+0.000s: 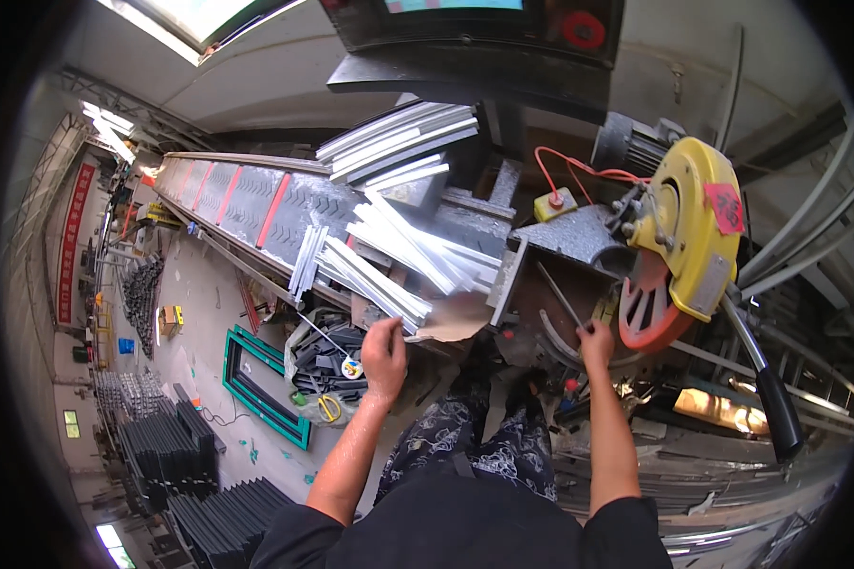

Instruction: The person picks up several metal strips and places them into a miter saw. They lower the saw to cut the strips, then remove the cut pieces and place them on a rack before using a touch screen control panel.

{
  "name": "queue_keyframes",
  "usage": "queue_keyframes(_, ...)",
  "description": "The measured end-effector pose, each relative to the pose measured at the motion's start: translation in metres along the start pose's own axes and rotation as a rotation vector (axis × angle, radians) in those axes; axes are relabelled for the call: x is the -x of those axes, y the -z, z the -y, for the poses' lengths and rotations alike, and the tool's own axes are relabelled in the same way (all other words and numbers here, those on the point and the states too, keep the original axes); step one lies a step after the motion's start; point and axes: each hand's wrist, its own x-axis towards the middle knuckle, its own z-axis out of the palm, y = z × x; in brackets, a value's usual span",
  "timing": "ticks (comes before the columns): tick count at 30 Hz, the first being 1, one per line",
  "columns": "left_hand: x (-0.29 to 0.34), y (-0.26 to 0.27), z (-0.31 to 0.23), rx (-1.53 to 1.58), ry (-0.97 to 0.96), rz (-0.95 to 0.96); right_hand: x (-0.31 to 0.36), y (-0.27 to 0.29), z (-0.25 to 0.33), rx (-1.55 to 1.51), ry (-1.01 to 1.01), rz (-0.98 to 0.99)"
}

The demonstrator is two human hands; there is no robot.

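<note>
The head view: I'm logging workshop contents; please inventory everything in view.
bench: one, grey with red stripes, upper left
metal strips: many, silvery, on the bench
cut-off saw: one, yellow, right
thin rod: one, grey, left of the saw
electric motor: one, grey, beside the saw
switch box: one, yellow, left of the motor
console: one, black, top centre
pipes: several, grey, right
sack: one, clear, floor, left of centre
scissors: one pair, yellow, by the sack
frame: at least one, green, left floor
carton: one, yellow, left floor
profiles: many, dark, lower left
banner: one, red, far left
left hand: one, bare, near the strips
right hand: one, bare, grip closed on the rod
</note>
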Motion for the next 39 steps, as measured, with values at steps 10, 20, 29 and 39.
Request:
queue_keyframes(10, -0.179, -0.028, 0.107, -0.231, -0.197, 0.027, 0.162, 0.017, 0.053, -0.787, -0.495, -0.131)
queue_keyframes(20, -0.322, -0.12, 0.181, -0.608, -0.219, 0.266, 0.148, -0.01, 0.232, -0.82, -0.354, -0.14)
queue_keyframes(29, -0.339, -0.131, 0.196, -0.599, -0.396, 0.124, 0.156, -0.063, 0.285, -0.915, -0.432, 0.001)
queue_keyframes(39, -0.307, -0.07, 0.147, 0.513, 0.221, 0.552, 0.11, -0.084, 0.323, -0.952, -0.37, 0.03)
